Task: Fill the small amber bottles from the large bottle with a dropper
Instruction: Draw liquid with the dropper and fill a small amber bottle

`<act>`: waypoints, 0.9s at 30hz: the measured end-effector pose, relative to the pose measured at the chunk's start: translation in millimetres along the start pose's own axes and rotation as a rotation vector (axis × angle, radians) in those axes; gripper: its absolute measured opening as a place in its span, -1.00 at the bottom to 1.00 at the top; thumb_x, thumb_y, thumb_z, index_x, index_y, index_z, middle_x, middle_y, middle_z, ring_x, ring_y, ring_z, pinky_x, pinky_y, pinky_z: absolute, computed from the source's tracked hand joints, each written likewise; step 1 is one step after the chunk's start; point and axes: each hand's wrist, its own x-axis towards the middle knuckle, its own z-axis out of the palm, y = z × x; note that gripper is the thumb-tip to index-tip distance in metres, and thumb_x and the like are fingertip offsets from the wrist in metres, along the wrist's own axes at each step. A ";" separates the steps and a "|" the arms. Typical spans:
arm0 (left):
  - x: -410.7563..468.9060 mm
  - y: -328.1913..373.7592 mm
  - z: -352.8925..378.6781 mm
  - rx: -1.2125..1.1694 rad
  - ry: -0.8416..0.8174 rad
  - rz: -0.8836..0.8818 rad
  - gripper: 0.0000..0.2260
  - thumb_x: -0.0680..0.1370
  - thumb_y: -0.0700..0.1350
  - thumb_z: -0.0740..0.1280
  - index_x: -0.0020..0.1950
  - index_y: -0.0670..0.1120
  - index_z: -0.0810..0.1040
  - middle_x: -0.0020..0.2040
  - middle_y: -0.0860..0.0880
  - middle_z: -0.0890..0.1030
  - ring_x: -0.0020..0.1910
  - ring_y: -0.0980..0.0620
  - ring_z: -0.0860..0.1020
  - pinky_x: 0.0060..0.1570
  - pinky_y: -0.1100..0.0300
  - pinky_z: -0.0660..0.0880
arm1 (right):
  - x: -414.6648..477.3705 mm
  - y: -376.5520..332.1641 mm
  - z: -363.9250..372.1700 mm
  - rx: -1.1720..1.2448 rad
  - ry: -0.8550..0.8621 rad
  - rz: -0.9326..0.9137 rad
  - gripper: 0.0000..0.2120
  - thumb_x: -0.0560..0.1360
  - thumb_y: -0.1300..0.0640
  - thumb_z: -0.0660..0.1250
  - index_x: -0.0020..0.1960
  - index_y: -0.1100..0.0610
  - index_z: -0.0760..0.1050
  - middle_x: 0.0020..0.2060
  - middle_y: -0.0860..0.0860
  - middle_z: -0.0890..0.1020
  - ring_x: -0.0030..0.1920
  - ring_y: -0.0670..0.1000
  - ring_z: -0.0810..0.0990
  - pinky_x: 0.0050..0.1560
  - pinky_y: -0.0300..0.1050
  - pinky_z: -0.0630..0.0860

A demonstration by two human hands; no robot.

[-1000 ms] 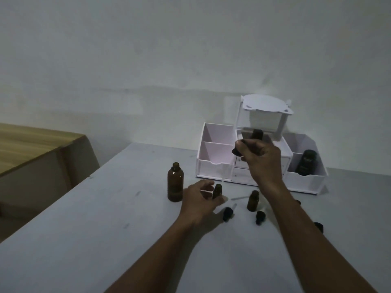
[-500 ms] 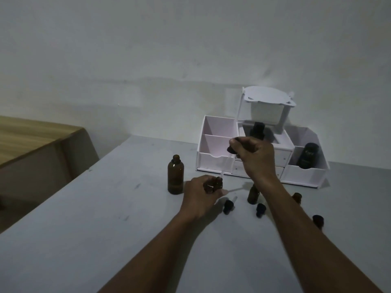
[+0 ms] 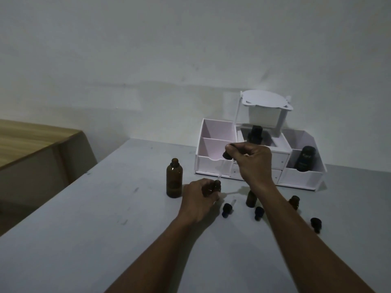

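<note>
Head view: right hand [image 3: 252, 160] pinches dropper [image 3: 226, 155] over small amber bottle [image 3: 216, 185] gripped by left hand [image 3: 200, 197]; a misaimed tip could spill on the surface [image 3: 105, 218].

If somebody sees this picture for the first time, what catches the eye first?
The two hands at the centre: the right hand holds a black-bulbed glass dropper over the small amber glass bottle that the left hand grips on the grey table. Behind them stands a white compartment organiser.

Dim, grainy, bluish cast; soft shadows under arms; wide-angle bending at edges.
</note>
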 end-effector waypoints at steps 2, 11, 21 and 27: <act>-0.3 0.4 -0.1 0.027 -0.001 0.006 -0.72 0.55 -0.14 0.46 0.26 -0.11 0.63 0.19 -0.03 0.67 0.03 0.15 0.54 0.19 0.27 0.46 | -0.1 0.5 -0.3 0.011 0.002 -0.003 -0.89 0.48 0.12 0.46 -0.18 -0.08 0.66 -0.33 -0.17 0.69 -0.25 -0.24 0.67 -0.15 -0.49 0.49; 0.0 -0.4 0.7 0.023 -0.001 -0.002 -0.71 0.55 -0.15 0.46 0.27 -0.09 0.62 0.13 0.04 0.62 0.00 0.16 0.51 0.00 0.51 0.44 | -1.3 3.8 0.6 0.006 -0.022 -0.006 -0.96 0.48 0.11 0.46 -0.11 0.05 0.70 -0.31 -0.14 0.70 -0.26 -0.23 0.68 -0.18 -0.53 0.48; -3.9 -2.4 -3.8 -0.120 -0.008 -0.066 -0.57 0.50 -0.13 0.52 0.35 -0.03 0.55 0.23 0.03 0.60 0.05 0.13 0.55 0.07 0.27 0.56 | 1.3 1.4 2.0 0.024 0.031 -0.013 -0.88 0.49 0.03 0.44 0.01 0.02 0.66 -0.24 -0.13 0.71 -0.20 -0.21 0.69 -0.12 -0.34 0.58; -16.2 -11.6 -43.6 -0.057 0.008 0.055 -0.70 0.51 -0.04 0.51 0.22 0.03 0.62 0.14 0.04 0.65 -0.04 0.21 0.61 -0.22 0.48 0.49 | 6.4 -12.7 -1.4 0.160 0.123 -0.032 -0.85 0.50 0.11 0.45 0.05 0.11 0.65 -0.15 -0.06 0.72 -0.15 -0.12 0.72 -0.06 -0.21 0.64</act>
